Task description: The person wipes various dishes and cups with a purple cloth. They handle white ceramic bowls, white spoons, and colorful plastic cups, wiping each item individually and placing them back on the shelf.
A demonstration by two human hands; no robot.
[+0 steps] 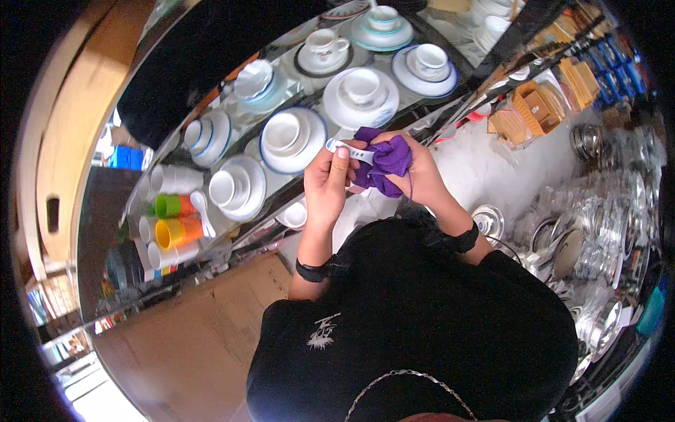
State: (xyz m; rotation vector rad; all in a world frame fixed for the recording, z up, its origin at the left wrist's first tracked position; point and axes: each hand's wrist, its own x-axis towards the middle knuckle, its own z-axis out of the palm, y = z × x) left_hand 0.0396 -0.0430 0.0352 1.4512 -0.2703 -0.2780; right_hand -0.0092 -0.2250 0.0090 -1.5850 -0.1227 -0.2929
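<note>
A white ceramic spoon (354,152) with blue decoration lies in my left hand (328,176), the thumb pressed on its handle. In my right hand (422,174) is a bunched purple cloth (387,163), wrapped around one end of the spoon and hiding it. Both hands are close together in front of my chest, at the near edge of a display shelf. Just beyond them stands a white bowl on a plate (361,87), and to the left a blue-rimmed bowl and plate set (282,134).
More crockery sets, among them a cup on a dark-rimmed saucer (322,50), fill the shelf. Coloured cups (179,232) and white spoons (203,213) are at its left end. A large cardboard box (205,327) stands lower left. Stacked metal ware (569,248) and an orange basket (535,108) are right.
</note>
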